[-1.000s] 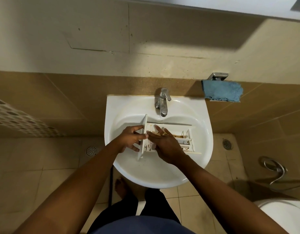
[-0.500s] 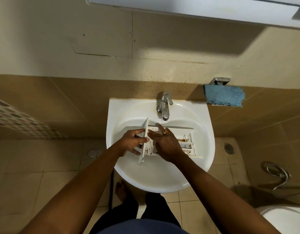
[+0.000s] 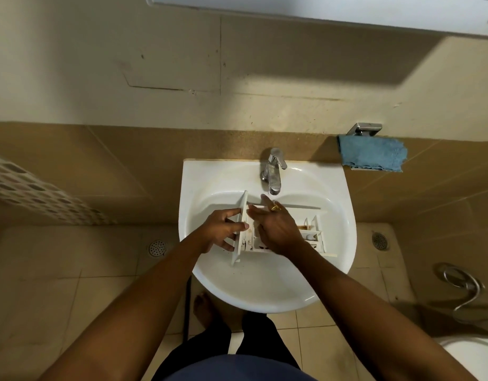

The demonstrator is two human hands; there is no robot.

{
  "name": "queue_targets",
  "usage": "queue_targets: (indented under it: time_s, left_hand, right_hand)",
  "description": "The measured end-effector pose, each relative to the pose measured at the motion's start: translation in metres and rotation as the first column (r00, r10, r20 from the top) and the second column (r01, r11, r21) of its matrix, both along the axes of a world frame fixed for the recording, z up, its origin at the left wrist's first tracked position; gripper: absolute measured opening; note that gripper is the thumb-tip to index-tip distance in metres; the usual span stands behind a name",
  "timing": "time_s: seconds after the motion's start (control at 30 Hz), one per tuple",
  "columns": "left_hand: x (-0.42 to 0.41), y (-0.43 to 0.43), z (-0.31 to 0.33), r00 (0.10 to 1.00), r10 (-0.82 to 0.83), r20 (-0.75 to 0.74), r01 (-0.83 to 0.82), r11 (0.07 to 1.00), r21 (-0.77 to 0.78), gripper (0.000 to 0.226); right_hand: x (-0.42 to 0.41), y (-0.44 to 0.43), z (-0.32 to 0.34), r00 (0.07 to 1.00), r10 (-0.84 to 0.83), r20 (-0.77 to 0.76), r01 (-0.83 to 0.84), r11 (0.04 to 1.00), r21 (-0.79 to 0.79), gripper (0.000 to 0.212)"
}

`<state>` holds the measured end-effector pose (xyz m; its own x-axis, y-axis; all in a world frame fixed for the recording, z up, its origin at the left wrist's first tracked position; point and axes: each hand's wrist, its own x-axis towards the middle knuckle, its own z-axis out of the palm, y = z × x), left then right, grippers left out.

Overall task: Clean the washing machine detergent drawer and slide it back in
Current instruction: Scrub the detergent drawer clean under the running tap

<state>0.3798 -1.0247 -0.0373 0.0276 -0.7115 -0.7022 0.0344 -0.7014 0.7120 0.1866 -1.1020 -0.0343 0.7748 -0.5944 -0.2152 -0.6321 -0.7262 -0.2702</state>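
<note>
A white detergent drawer [image 3: 314, 232] lies across the bowl of the white sink [image 3: 264, 287], its front panel to the left, with brown stains in its right compartments. My left hand [image 3: 223, 232] grips the front panel, thumb on its right face and fingers on the left. Over the drawer's left compartments lies my right hand [image 3: 278, 229], fingers straight and reaching toward the tap, a gold ring on one finger. The hand hides those compartments.
A chrome tap [image 3: 273, 171] stands at the sink's back. A blue cloth [image 3: 372, 156] hangs on a wall holder to the right. Floor drains [image 3: 157, 247] sit left and right below. A hose sprayer [image 3: 462, 287] and a toilet's edge [image 3: 473, 353] are at the right.
The view has tipped slightly, so the sink sits lower in frame. My right hand slid a little toward the tap over the drawer. My left hand keeps its grip on the panel.
</note>
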Motion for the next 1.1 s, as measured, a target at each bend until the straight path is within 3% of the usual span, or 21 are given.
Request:
queue_targets:
  time_s: [0.23,0.37,0.53,0.7,0.8,0.87,0.9,0.93,1.0,1.03,1.1]
  left_hand:
    - [-0.004,-0.002,0.0,1.0,-0.006,0.019,0.006,1.0,-0.011,0.071]
    - [-0.005,-0.002,0.001,1.0,-0.02,0.02,0.02,1.0,-0.008,0.069]
    - [-0.004,-0.002,0.0,1.0,-0.007,0.017,0.007,1.0,0.001,0.068]
    - [-0.005,-0.002,0.0,1.0,0.0,0.007,0.0,1.0,-0.006,0.071]
    - [-0.005,-0.002,-0.001,1.0,-0.005,0.003,0.005,1.0,-0.01,0.071]
    - [-0.004,-0.001,-0.002,1.0,-0.001,-0.002,0.001,1.0,-0.002,0.072]
    - [-0.003,0.0,-0.002,1.0,0.004,-0.007,-0.004,1.0,0.003,0.072]
    - [-0.002,0.001,-0.002,1.0,0.007,-0.011,-0.007,1.0,0.008,0.072]
    - [-0.001,0.001,-0.001,1.0,0.01,-0.018,-0.009,1.0,0.013,0.073]
    - [-0.001,0.001,-0.002,1.0,0.01,-0.019,-0.01,1.0,0.016,0.073]
    - [-0.002,-0.001,-0.003,1.0,0.011,-0.012,-0.011,1.0,0.022,0.074]
  right_hand:
    - [-0.036,0.064,0.009,0.991,0.014,0.134,-0.007,0.999,-0.049,0.059]
    - [-0.026,0.035,0.005,0.995,0.018,0.101,-0.006,0.993,-0.118,0.054]
    - [-0.008,0.014,-0.003,0.996,-0.057,0.072,0.06,0.998,-0.03,0.056]
    - [-0.027,0.058,0.012,0.98,-0.03,0.195,0.048,0.995,-0.087,0.049]
    - [-0.037,0.06,0.017,0.962,-0.012,0.271,0.016,1.0,-0.01,0.04]
    - [-0.028,0.039,0.016,0.927,-0.182,0.328,0.147,0.981,0.128,0.026]
    - [-0.02,0.024,0.014,0.853,-0.363,0.374,0.276,0.923,0.267,0.021]
    - [-0.01,0.008,0.011,0.706,-0.591,0.39,0.402,0.788,0.467,0.016]
    - [0.008,-0.025,0.011,0.341,-0.91,0.236,0.432,0.375,0.82,0.01]
    - [0.015,-0.04,0.01,0.241,-0.958,0.155,0.378,0.24,0.894,0.012]
    - [0.024,-0.057,0.01,0.182,-0.982,0.047,0.252,0.092,0.963,0.018]
